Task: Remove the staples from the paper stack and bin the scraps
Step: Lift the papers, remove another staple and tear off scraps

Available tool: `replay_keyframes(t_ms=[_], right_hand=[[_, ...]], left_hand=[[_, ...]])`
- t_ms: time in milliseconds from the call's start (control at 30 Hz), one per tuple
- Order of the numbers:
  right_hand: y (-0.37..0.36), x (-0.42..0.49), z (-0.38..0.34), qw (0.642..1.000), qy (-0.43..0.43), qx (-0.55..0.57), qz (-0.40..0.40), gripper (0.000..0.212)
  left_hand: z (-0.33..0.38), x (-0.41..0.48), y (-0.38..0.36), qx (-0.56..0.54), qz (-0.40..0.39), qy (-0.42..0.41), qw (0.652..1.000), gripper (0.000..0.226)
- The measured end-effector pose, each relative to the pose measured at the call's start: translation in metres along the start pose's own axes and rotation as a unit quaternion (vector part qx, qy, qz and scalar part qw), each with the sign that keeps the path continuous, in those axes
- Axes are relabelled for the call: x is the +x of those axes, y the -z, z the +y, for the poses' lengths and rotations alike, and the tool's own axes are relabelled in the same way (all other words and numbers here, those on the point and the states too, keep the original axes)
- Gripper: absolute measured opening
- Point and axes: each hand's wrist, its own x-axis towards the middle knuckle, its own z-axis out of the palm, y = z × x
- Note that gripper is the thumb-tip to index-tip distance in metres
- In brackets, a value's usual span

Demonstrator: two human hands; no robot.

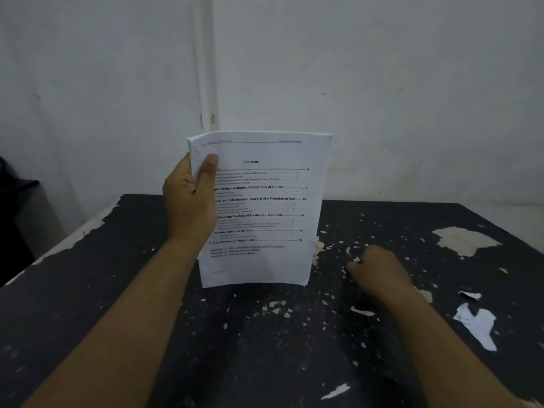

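The paper stack (265,207) was held upright near the middle of the surface (265,348), towards its far edge, with the bottom edge at or just above the surface. The stack was judged light and limp. It would bow if held by one edge and tear at a stapled corner, so support close to the staples was advised. No staple could be made out.

The top sheet was headed "Contents". Legible entries included "Geological Conditions of the Site 9", "Mechanical Index of Site Foundation Soil 10", "Seismic Effect on the Site 16" and "Conclusion and Suggestions 18". No brand was visible.

The left edge was gripped near the top by the left hand (188,201), with the thumb across the front and the fingers hidden behind. The right hand (374,266) was lowered to the surface just right of the stack. Its fingers appeared curled, but blur prevented any contents from being confirmed. Torn paper scraps (478,322) lay near the right edge.
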Motion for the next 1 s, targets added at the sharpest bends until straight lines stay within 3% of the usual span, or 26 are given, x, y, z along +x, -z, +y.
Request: replay_keyframes(t_ms=[167, 400, 467, 633, 833, 1000], right_hand=[[0.016, -0.018, -0.015, 0.976, 0.05, 0.208, 0.047, 0.023], [0.037, -0.049, -0.031, 0.904, 0.2, 0.363, 0.11, 0.018], [0.039, -0.057, -0.044, 0.897, 0.256, 0.344, 0.105, 0.012], [0.046, -0.063, -0.076, 0.904, 0.364, 0.216, 0.064, 0.024], [0.054, -0.061, -0.113, 0.89, 0.419, 0.173, 0.055, 0.03], [0.077, -0.066, -0.145, 0.87, 0.484, 0.074, 0.061, 0.044]], left_hand=[[0.004, 0.001, 0.001, -0.002, -0.003, 0.004, 1.0, 0.016], [0.005, 0.001, 0.002, -0.015, -0.01, 0.015, 1.0, 0.02], [0.006, 0.001, 0.002, -0.018, -0.015, 0.011, 1.0, 0.021], [0.008, -0.001, 0.004, -0.016, -0.022, 0.002, 1.0, 0.022], [0.009, -0.004, 0.004, 0.015, -0.027, -0.023, 0.999, 0.02], [0.007, -0.004, 0.006, 0.038, -0.049, -0.047, 0.997, 0.026]])
